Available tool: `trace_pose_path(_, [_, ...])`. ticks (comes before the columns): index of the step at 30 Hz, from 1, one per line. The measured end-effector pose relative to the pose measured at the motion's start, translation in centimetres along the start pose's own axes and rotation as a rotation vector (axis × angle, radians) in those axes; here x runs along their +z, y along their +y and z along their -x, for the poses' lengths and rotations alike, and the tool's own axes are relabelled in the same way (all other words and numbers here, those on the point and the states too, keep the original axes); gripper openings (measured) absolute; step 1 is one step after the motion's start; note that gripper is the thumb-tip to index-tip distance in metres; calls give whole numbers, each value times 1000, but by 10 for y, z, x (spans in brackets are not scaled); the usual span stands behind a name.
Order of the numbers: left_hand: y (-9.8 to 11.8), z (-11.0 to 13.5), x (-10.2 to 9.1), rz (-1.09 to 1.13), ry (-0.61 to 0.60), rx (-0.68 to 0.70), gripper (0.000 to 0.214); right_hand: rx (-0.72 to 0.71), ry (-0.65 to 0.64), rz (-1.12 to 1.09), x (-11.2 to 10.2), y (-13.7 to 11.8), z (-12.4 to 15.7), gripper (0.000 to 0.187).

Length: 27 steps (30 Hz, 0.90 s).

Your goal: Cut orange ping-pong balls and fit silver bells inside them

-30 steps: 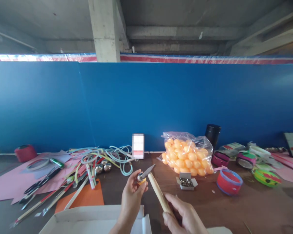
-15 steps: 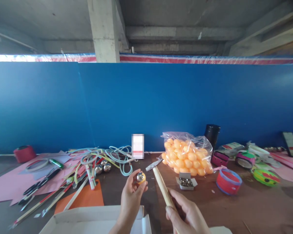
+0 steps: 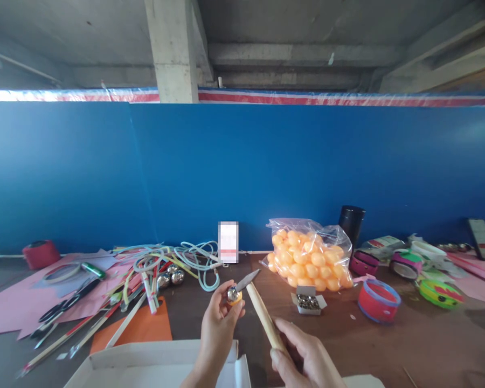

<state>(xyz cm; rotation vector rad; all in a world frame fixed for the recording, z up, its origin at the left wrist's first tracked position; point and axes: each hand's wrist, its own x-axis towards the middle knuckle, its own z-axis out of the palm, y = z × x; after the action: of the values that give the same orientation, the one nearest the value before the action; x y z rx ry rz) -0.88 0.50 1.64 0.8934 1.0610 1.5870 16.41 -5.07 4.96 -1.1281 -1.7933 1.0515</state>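
My left hand [image 3: 217, 326] pinches a small orange ball with a shiny metal cap [image 3: 234, 295] between thumb and fingertips, held up above the table. My right hand [image 3: 305, 355] is wrapped round the wooden handle of a small hammer [image 3: 262, 311]. The hammer's metal head [image 3: 246, 281] rests against the top of the capped ball. Both hands are over the near edge of the brown table [image 3: 408, 345].
A white cardboard box [image 3: 153, 366] lies under my left wrist. A bag of orange balls [image 3: 309, 261], a small box of metal caps [image 3: 308, 302], tape rolls [image 3: 378, 302], a black cup [image 3: 351, 223], cords, metal balls, scissors and pink paper sit along the blue wall.
The hammer head was on the ball, lifted away to the right half a second ago, and has come back down onto the capped ball. My left hand stayed in place.
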Motion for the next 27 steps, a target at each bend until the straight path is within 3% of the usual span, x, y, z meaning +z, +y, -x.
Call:
trace_pose_path(4, [-3, -2, -1, -11, 0, 7, 51, -31, -57, 40, -3, -2, -2, 39])
trace_pose_path(9, [-3, -3, 0, -21, 20, 5, 50, -105, -8, 73, -4, -2, -3, 35])
trace_pose_path(13, [-2, -2, 0, -43, 26, 13, 48, -74, -72, 95, -6, 0, -4, 35])
trace_pose_path(18, [-3, -1, -1, -71, 13, 22, 47, -87, -11, 86, -5, 1, -3, 34])
trace_pose_path(22, [-5, -2, -1, -95, 15, 34, 46, -66, -71, 90, -4, 0, -2, 34])
trace_pose_path(27, [-8, -4, -2, -112, 10, 42, 47, -71, -46, 88, -6, 0, -3, 37])
